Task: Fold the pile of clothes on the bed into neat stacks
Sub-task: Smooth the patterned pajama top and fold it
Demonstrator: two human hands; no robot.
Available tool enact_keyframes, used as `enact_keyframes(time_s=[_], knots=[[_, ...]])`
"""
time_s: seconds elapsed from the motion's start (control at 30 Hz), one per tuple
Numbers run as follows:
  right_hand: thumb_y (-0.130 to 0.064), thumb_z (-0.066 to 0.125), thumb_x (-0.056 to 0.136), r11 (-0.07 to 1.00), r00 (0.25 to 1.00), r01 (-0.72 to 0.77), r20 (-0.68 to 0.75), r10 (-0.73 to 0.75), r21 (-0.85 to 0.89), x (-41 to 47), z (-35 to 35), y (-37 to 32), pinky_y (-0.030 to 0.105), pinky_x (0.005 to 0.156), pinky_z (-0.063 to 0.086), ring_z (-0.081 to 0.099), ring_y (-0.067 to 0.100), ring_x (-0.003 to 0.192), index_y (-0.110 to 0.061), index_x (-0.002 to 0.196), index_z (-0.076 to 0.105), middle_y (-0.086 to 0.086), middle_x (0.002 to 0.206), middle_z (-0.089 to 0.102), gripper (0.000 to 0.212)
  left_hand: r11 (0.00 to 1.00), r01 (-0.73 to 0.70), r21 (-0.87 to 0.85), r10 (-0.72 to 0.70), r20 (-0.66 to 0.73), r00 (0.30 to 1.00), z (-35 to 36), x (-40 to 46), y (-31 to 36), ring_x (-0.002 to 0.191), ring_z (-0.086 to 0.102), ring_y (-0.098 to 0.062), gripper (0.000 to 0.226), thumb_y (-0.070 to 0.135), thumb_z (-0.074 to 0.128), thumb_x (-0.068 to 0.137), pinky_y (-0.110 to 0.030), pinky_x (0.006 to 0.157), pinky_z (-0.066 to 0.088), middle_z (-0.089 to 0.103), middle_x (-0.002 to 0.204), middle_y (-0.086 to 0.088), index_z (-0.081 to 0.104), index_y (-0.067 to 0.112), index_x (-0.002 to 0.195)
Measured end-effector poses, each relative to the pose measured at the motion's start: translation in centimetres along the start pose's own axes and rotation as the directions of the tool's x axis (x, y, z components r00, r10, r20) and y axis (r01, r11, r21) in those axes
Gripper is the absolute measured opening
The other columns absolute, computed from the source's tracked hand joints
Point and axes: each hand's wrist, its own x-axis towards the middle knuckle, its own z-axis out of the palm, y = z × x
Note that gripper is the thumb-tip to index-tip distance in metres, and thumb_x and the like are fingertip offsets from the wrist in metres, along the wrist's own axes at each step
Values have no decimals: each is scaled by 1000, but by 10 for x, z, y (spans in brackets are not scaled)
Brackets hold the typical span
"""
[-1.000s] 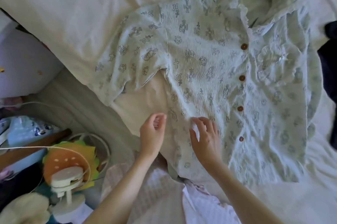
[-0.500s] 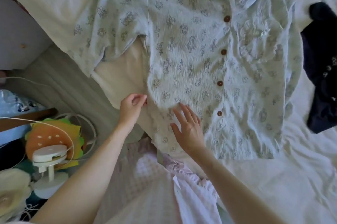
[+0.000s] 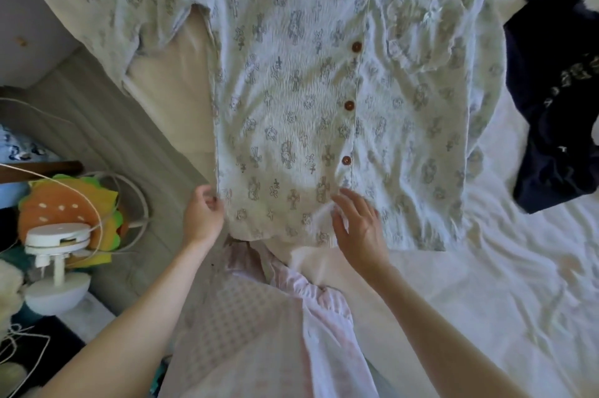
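The shirt (image 3: 291,99) lies flat on the bed (image 3: 486,300), long axis running far to near. The left hand (image 3: 202,217) seems to pinch its near-left side edge; the right hand (image 3: 358,226) rests relaxed, fingers straight, on the hem just right of it.

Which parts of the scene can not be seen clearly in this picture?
- Shirt collar: head view, cut off by the top edge.
- Dark garment: partly cut off by the right edge; its print is too small to read.
- Left hand fingertips: curled at the shirt's edge, the grip unclear.
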Motion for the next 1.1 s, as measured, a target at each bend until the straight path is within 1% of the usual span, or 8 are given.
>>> enact_keyframes(time_s=[0.13,0.27,0.43,0.57,0.67,0.8,0.93,1.1], knots=[[-4,57,90,968,936,-251,-252,246,13,11,-38,45,48,92,43,56,37,109,2,112,62,20,117,60,24,878,-401,260,436,-92,895,16,-28,34,122,45,-34,50,4,58,88,-44,101,40,46,132,-20,39,0,134],[-23,50,95,748,695,-638,-280,662,183,27,-68,103,47,97,38,44,35,121,-2,128,48,19,130,48,39,568,-696,440,681,224,697,60,-50,86,142,18,-33,58,19,55,92,-50,115,19,22,154,-15,31,13,145],[-34,53,92,457,512,-798,42,858,392,21,-77,154,42,89,47,56,32,106,-3,123,50,15,117,59,44,220,-815,535,543,627,558,119,-64,111,138,-29,-27,74,42,48,93,-56,112,-12,-30,151,0,1,35,149],[-36,57,90,356,499,-763,140,855,540,8,-79,168,32,75,47,57,21,88,-9,117,59,9,106,63,38,179,-764,620,392,667,634,133,-61,115,130,-36,-30,77,50,47,90,-61,106,-16,-39,144,1,-5,42,147],[-48,51,92,132,435,-690,263,861,712,21,-91,175,32,66,42,49,17,70,-12,86,56,2,75,50,36,155,-756,636,290,702,650,131,-56,125,136,-30,-31,82,50,50,89,-61,110,-9,-38,143,1,-9,45,145],[-15,62,88,-113,322,-619,383,866,777,49,-113,187,28,59,38,47,14,57,-11,71,54,1,61,53,19,128,-769,627,180,747,639,128,-50,140,140,-24,-32,85,51,53,87,-60,113,-3,-35,145,2,-12,47,142],[-14,56,90,-53,230,-324,133,964,945,68,-154,194,26,71,54,65,13,79,-13,95,59,4,98,63,6,130,-770,625,99,764,637,128,-49,151,141,-22,-31,80,46,52,91,-60,112,0,-30,151,2,-7,47,144],[-18,54,93,294,265,72,-302,916,953,71,-216,169,25,78,55,63,8,84,-18,79,56,-3,86,60,14,318,-747,583,102,763,639,121,-53,165,144,-16,-21,56,35,42,98,-56,115,1,-17,157,5,16,40,148]])
